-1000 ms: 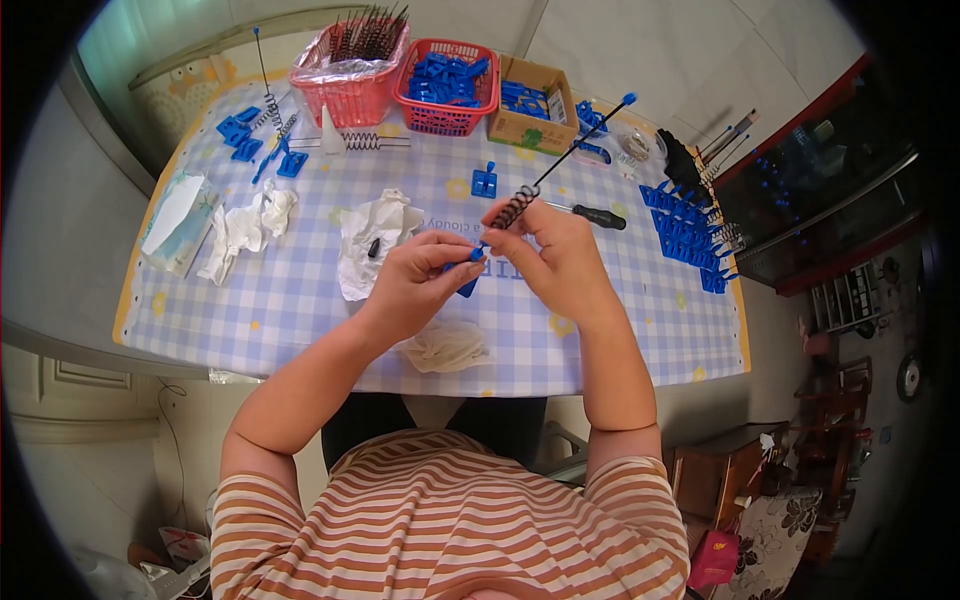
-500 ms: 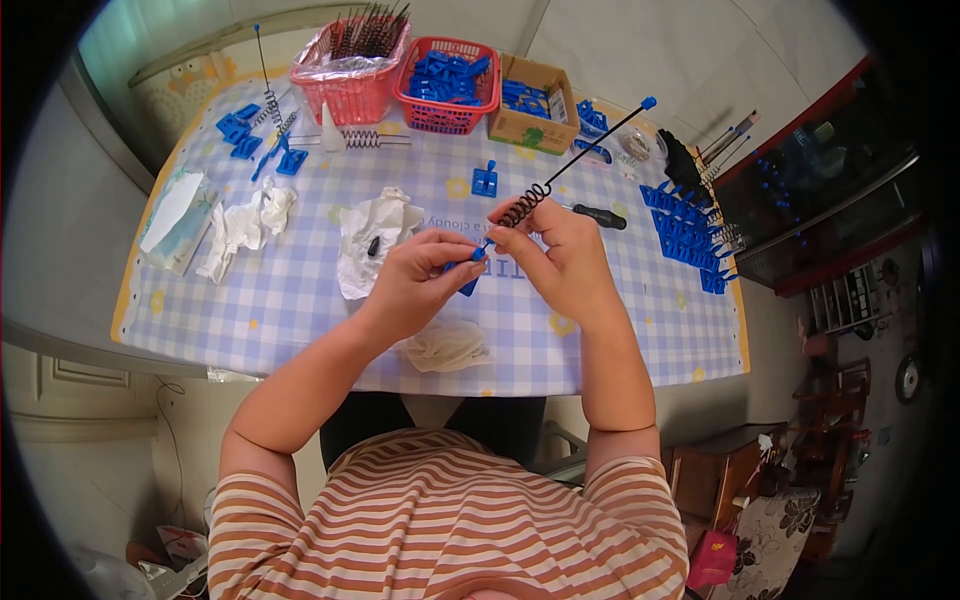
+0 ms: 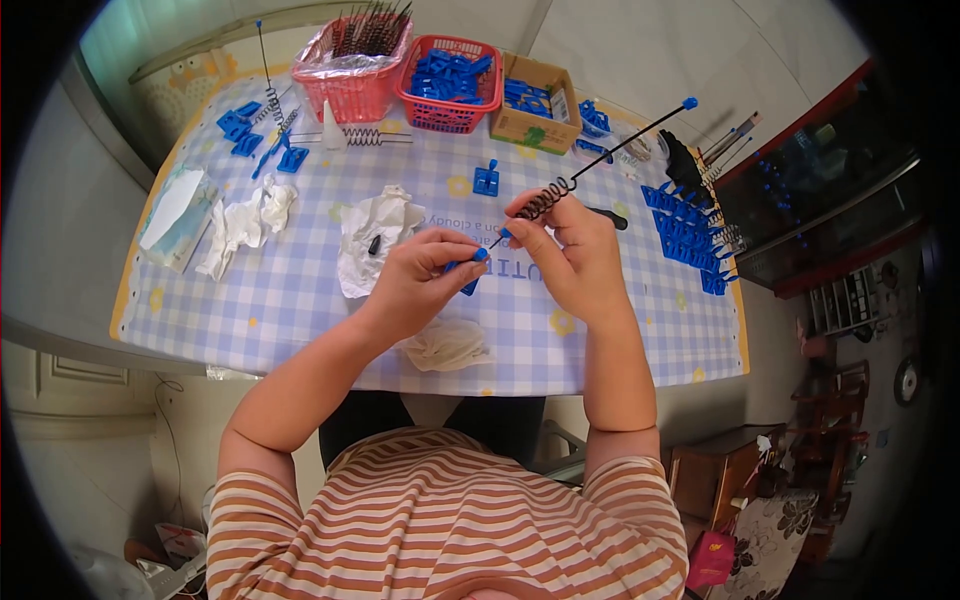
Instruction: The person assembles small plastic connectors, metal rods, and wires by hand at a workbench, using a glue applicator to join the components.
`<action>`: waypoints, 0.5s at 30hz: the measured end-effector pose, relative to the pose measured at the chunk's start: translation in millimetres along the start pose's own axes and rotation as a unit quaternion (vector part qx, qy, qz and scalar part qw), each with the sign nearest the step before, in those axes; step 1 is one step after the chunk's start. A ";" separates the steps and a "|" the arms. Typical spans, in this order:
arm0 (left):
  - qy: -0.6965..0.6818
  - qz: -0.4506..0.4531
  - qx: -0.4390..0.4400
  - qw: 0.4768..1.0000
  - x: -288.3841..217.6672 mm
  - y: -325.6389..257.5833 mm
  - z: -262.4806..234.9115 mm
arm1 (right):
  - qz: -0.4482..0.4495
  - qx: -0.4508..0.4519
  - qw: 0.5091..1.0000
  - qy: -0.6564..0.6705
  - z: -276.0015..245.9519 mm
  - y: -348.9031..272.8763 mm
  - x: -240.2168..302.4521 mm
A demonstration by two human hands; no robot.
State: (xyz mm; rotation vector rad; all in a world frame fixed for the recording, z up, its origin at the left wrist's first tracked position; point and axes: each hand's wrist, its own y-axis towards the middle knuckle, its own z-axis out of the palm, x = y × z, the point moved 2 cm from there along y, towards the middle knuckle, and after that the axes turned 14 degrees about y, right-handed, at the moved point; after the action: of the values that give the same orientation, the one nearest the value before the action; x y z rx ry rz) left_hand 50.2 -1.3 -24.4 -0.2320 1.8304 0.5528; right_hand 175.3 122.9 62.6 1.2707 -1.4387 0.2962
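My left hand point(image 3: 412, 282) pinches a small blue plastic part point(image 3: 480, 256) between thumb and fingers, with more blue showing below the fingertips. My right hand point(image 3: 578, 262) is closed on a black coil spring point(image 3: 546, 199). From the coil a long straight rod runs up to the right and ends in a blue cap point(image 3: 690, 103). At its lower end, by the right thumb, sits a little blue piece point(image 3: 506, 234). A thin dark wire point(image 3: 495, 243) spans the gap between the two hands. Beyond them a blue clip-like part point(image 3: 486, 180) lies on the checked tablecloth.
Along the back stand a pink basket point(image 3: 355, 95) of black springs, a red basket point(image 3: 440, 118) and a cardboard box point(image 3: 540, 132) of blue parts. Rows of blue parts point(image 3: 685, 240) lie right. Crumpled tissue point(image 3: 375, 225), a white nozzle bottle point(image 3: 332, 130) and a tissue pack point(image 3: 180, 225) lie left.
My right hand has shifted right with the spring, away from my left hand. Thin wire and a little blue piece now show between them. The left hand has stayed nearly still.
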 end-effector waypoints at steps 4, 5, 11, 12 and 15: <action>-0.014 0.003 0.000 1.000 1.9 1.3 1.2 | 0.000 0.018 1.000 -0.018 4.4 -0.3 -1.4; -0.014 0.003 0.000 1.000 1.8 1.2 1.1 | -0.005 0.017 1.000 -0.021 4.6 -0.2 -1.1; -0.013 0.005 -0.002 1.000 2.8 1.1 0.5 | -0.016 0.018 0.999 -0.029 5.2 0.3 -1.3; -0.016 0.003 -0.002 1.000 2.8 1.1 0.6 | -0.023 0.017 0.999 -0.033 5.2 0.3 -1.3; -0.019 0.002 -0.001 1.000 2.7 1.1 1.0 | -0.016 0.018 0.999 -0.034 5.0 0.4 -1.8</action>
State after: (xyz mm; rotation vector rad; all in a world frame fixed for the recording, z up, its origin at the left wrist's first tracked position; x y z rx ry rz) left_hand 49.7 0.4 -27.0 -0.2187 1.7940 0.5576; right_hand 171.9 120.2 59.7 1.3423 -1.4747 0.2615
